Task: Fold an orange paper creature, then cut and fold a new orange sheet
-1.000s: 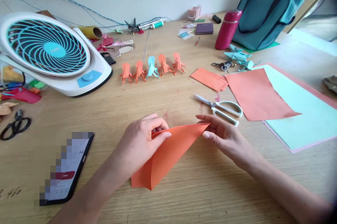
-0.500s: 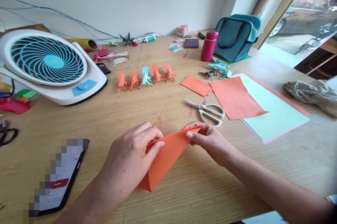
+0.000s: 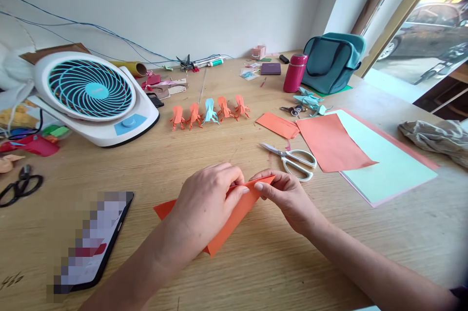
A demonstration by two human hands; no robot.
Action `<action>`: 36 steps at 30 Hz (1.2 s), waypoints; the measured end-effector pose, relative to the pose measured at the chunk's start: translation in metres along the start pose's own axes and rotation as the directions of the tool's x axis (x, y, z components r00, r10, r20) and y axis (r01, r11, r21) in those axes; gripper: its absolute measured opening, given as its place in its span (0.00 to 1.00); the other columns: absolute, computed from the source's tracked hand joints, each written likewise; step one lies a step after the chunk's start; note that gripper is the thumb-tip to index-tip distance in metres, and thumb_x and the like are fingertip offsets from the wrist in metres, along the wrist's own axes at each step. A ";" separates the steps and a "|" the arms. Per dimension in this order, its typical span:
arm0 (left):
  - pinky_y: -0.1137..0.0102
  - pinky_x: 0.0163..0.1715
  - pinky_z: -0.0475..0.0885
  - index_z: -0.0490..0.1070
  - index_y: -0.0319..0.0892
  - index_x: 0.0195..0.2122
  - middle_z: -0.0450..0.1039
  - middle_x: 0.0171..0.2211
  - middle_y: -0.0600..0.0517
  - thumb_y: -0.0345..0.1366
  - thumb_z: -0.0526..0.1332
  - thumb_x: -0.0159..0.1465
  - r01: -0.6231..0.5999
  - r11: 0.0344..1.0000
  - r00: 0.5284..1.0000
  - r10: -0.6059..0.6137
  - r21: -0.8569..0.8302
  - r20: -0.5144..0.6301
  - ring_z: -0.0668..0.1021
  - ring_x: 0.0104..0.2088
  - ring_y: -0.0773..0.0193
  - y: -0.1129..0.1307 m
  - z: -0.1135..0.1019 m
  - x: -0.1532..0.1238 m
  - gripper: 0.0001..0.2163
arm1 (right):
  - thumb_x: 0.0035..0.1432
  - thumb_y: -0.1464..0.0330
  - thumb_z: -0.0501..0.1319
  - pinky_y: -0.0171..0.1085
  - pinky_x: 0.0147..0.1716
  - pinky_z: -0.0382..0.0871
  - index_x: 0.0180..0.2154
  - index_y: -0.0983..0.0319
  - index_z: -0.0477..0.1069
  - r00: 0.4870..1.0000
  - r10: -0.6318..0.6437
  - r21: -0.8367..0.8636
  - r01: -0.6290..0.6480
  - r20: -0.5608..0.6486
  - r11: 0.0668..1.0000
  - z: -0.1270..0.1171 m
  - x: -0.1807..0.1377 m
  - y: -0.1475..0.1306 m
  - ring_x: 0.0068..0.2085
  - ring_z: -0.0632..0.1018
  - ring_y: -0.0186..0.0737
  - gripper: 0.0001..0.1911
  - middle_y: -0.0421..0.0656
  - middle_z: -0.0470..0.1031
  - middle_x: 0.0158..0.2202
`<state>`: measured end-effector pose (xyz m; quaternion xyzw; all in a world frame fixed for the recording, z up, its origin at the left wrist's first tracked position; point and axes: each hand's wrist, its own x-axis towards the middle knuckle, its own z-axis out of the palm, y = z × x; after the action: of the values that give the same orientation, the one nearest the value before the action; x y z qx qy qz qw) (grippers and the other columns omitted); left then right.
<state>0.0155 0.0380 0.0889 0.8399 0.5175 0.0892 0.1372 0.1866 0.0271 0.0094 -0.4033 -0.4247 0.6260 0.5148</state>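
Observation:
An orange sheet of paper (image 3: 234, 221) lies folded on the wooden table (image 3: 256, 272) in front of me. My left hand (image 3: 208, 201) rests on its upper part with fingers closed, pinching the folded edge. My right hand (image 3: 285, 199) pinches the paper's right tip between thumb and fingers. One corner of the sheet pokes out to the left of my left hand, another points toward me below it.
White-handled scissors (image 3: 294, 157) lie just beyond my right hand. Orange and pale green sheets (image 3: 365, 150) sit at the right, a phone (image 3: 95, 242) at the left, black scissors (image 3: 20, 186), a fan (image 3: 93, 96), a row of paper figures (image 3: 210, 111), a red bottle (image 3: 294, 73) and a teal bag (image 3: 332, 62).
My hands have drawn closer together on the orange paper. A corner of the sheet now sticks out to the left of my left hand. The view has shifted slightly.

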 end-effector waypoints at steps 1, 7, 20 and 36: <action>0.71 0.27 0.57 0.68 0.43 0.28 0.70 0.28 0.56 0.34 0.59 0.64 0.001 1.000 1.000 -0.001 0.000 -0.001 0.71 0.29 0.66 0.000 0.000 0.000 0.07 | 0.48 0.60 0.71 0.35 0.29 0.64 0.30 0.59 0.79 1.000 -0.009 -0.001 0.009 -0.011 1.000 -0.002 0.000 0.001 0.28 0.69 0.33 0.10 0.40 0.76 0.28; 0.71 0.27 0.57 0.68 0.43 0.28 0.71 0.29 0.56 0.32 0.60 0.63 0.018 1.000 1.000 -0.018 0.019 -0.020 0.71 0.29 0.66 -0.004 0.002 -0.001 0.06 | 0.52 0.60 0.69 0.34 0.28 0.60 0.30 0.59 0.78 1.000 0.004 0.014 -0.004 -0.028 1.000 -0.009 0.001 0.005 0.27 0.67 0.32 0.09 0.39 0.73 0.25; 0.71 0.28 0.58 0.66 0.42 0.26 0.69 0.26 0.57 0.31 0.60 0.62 -0.046 0.998 0.994 0.049 0.036 -0.102 0.70 0.28 0.67 -0.003 0.001 -0.006 0.08 | 0.54 0.60 0.69 0.33 0.31 0.62 0.35 0.55 0.82 1.000 0.019 0.073 -0.020 0.009 0.997 -0.011 -0.002 0.005 0.28 0.69 0.31 0.09 0.39 0.75 0.25; 0.71 0.28 0.58 0.66 0.43 0.26 0.68 0.26 0.56 0.33 0.58 0.64 -0.076 0.996 0.991 0.080 0.041 -0.108 0.70 0.28 0.66 -0.005 0.001 -0.005 0.09 | 0.52 0.59 0.70 0.35 0.32 0.65 0.33 0.56 0.82 0.999 0.048 0.135 -0.046 -0.011 0.990 -0.011 -0.002 0.007 0.29 0.70 0.32 0.09 0.40 0.76 0.26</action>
<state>0.0098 0.0353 0.0862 0.8556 0.4928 0.1309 0.0895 0.1956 0.0255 -0.0003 -0.3820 -0.3681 0.6623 0.5291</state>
